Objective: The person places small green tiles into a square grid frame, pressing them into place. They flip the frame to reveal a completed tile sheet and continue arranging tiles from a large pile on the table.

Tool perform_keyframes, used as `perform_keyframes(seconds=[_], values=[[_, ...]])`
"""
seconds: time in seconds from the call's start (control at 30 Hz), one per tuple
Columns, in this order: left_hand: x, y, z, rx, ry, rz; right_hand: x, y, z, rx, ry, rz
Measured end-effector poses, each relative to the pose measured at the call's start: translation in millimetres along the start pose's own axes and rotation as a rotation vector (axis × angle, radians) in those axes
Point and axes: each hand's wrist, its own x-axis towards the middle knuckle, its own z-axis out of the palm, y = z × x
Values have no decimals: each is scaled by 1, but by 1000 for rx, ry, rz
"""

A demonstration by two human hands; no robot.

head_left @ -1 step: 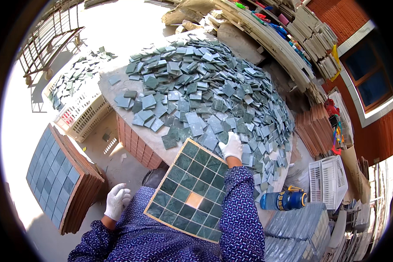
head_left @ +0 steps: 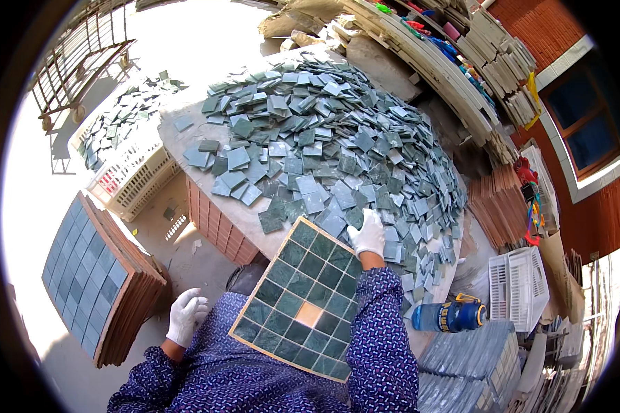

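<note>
A square board (head_left: 308,315) with a pale rim rests tilted on my lap. Dark green square tiles fill its grid, except one bare tan cell (head_left: 308,314) near the middle. Beyond its far right corner, my right hand (head_left: 368,235), in a white glove, is at the near edge of a big heap of green-grey tiles (head_left: 310,138). A small green tile (head_left: 355,217) sits between its thumb and fingers. My left hand (head_left: 187,316), also gloved, hovers left of the board, fingers loosely curled and slightly apart, with nothing visible in them.
The heap covers a table (head_left: 255,227). Left stands a stack of tiled boards (head_left: 86,275); behind it, a cream crate (head_left: 134,179) of tiles. At right are a blue bottle (head_left: 449,316), wrapped packs (head_left: 465,358), a white crate (head_left: 518,289) and brown boards (head_left: 497,203).
The whole view has shifted very slightly. My right hand stays at the heap's near edge, with the green tile now clearer by its thumb. My left hand has hardly moved.
</note>
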Motion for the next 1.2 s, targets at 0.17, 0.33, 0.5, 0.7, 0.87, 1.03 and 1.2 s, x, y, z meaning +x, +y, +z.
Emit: perform_keyframes(seconds=[0.17, 0.33, 0.5, 0.7, 0.87, 1.03, 1.2], values=[[-8, 0, -25, 125, 107, 67, -110, -18, -12, 413, -146, -206], [4, -5, -9, 23, -49, 7, -191, -14, -16, 274, -65, -379], [-11, -5, 38, 451, -78, 69, -206, -29, -22, 303, -17, -416], [-37, 2, 113, 480, -528, -20, -231, -100, -13, 575, -225, -558], [-37, 3, 111, 472, -479, -37, -228, -100, -18, 904, -511, -140], [-39, -6, 112, 610, -489, 69, -242, -106, -3, 715, -260, -300], [-40, 9, 108, 390, -393, -156, -245, -81, -6, 866, -533, -72]])
